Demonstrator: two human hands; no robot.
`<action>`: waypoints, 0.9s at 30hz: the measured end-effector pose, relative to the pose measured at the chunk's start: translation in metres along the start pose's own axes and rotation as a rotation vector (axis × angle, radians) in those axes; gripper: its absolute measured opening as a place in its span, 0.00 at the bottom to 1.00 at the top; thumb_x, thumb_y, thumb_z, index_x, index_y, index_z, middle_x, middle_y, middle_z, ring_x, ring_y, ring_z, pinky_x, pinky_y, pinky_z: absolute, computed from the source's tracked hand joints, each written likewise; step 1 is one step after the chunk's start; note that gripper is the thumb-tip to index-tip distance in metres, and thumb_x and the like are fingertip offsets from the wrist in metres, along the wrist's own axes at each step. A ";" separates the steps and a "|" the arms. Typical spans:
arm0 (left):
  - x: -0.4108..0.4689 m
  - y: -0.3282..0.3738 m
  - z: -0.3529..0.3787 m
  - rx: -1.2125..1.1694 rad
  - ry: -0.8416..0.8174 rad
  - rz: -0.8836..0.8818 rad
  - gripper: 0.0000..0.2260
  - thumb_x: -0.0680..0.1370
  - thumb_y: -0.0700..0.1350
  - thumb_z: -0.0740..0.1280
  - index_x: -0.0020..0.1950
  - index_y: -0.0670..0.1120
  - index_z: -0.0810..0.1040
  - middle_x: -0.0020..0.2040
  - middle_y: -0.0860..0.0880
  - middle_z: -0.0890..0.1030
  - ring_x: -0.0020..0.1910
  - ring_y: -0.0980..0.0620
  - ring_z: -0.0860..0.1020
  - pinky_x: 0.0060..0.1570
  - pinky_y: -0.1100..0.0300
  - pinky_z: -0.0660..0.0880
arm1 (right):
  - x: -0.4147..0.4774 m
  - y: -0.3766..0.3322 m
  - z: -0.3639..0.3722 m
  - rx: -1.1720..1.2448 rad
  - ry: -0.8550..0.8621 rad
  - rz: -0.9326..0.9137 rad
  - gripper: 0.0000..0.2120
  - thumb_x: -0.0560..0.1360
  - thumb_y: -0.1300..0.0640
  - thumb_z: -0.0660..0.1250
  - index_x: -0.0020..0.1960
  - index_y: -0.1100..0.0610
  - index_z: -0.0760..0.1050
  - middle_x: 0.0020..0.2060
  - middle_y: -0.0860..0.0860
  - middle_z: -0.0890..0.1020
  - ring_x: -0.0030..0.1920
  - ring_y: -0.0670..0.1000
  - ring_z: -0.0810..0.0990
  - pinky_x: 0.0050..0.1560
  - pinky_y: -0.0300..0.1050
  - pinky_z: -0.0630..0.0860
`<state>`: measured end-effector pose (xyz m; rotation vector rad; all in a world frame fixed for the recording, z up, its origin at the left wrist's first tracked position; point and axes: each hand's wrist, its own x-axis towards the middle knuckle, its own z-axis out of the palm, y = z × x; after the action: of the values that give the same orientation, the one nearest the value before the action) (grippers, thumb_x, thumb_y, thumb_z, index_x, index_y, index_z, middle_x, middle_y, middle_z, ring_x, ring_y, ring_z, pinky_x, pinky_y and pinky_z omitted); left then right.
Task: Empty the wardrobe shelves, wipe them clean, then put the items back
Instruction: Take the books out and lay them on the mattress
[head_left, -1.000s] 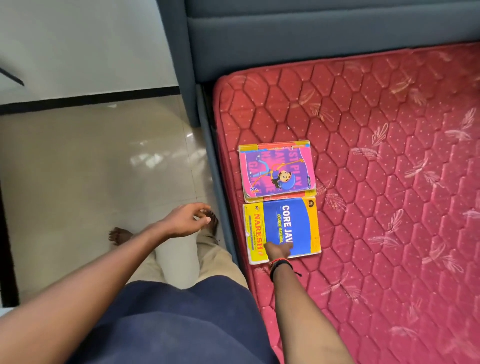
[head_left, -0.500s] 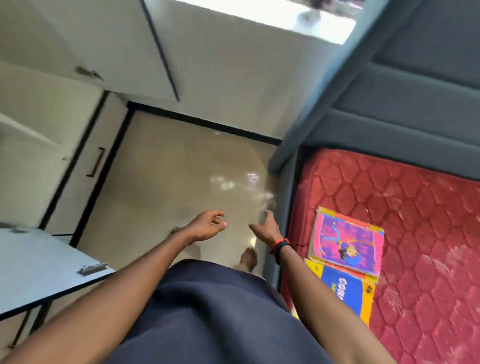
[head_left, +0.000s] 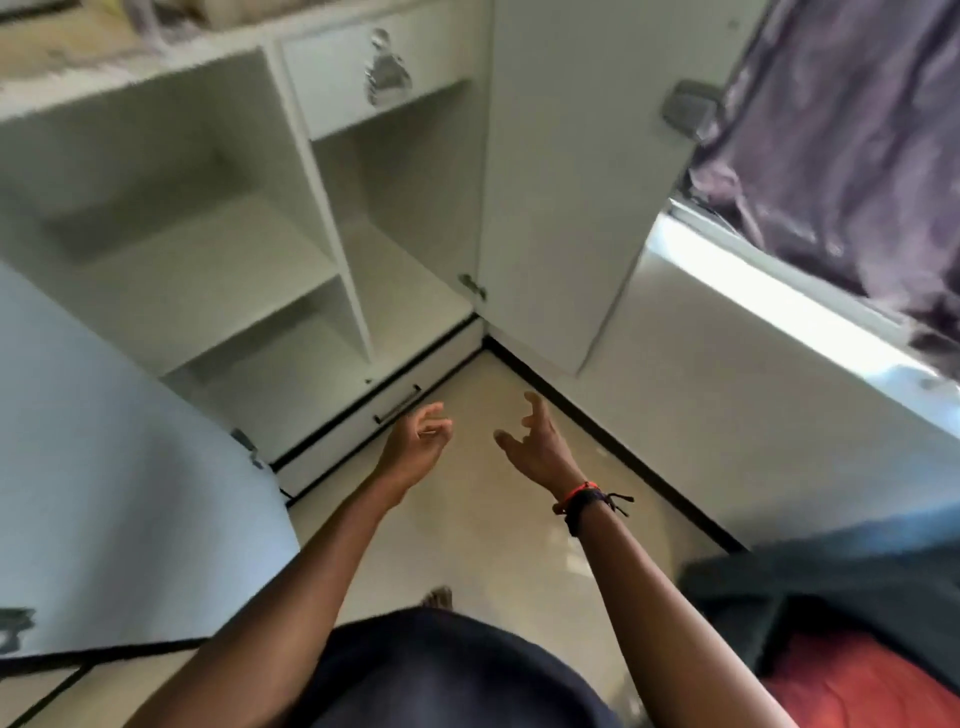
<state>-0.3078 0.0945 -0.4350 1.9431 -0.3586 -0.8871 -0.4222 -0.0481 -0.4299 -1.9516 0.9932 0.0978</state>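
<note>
White wardrobe shelves (head_left: 208, 270) are faced with left hand (head_left: 415, 447) and right hand (head_left: 540, 452) empty, fingers (head_left: 537, 418) loosely spread; blurred top-shelf things (head_left: 171, 21) should probably be lifted two-handed.

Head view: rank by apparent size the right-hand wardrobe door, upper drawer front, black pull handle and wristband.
1. right-hand wardrobe door
2. upper drawer front
3. black pull handle and wristband look alike, and the wristband is nearer the camera, so unranked.
</note>
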 end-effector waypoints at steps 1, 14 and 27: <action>0.009 0.010 -0.022 -0.041 0.061 0.032 0.17 0.79 0.43 0.67 0.68 0.44 0.72 0.59 0.44 0.81 0.53 0.52 0.78 0.50 0.63 0.73 | 0.011 -0.029 0.002 0.011 -0.001 -0.050 0.35 0.77 0.51 0.68 0.77 0.55 0.53 0.70 0.58 0.69 0.65 0.58 0.74 0.64 0.50 0.71; 0.051 0.128 -0.222 -0.495 0.730 0.349 0.17 0.78 0.36 0.67 0.66 0.42 0.72 0.58 0.47 0.79 0.57 0.53 0.79 0.55 0.69 0.74 | 0.086 -0.312 0.017 0.207 -0.111 -0.580 0.35 0.76 0.50 0.70 0.76 0.48 0.55 0.64 0.51 0.71 0.59 0.52 0.76 0.57 0.42 0.73; 0.111 0.196 -0.391 -0.251 1.326 0.359 0.28 0.76 0.42 0.72 0.73 0.41 0.66 0.70 0.43 0.71 0.69 0.46 0.70 0.61 0.60 0.68 | 0.190 -0.481 0.038 0.101 -0.244 -0.967 0.26 0.81 0.55 0.63 0.76 0.57 0.60 0.74 0.49 0.65 0.75 0.48 0.62 0.72 0.39 0.58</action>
<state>0.0683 0.1786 -0.2005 1.7384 0.1969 0.6193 0.0412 -0.0100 -0.2008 -2.0619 -0.1576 -0.2509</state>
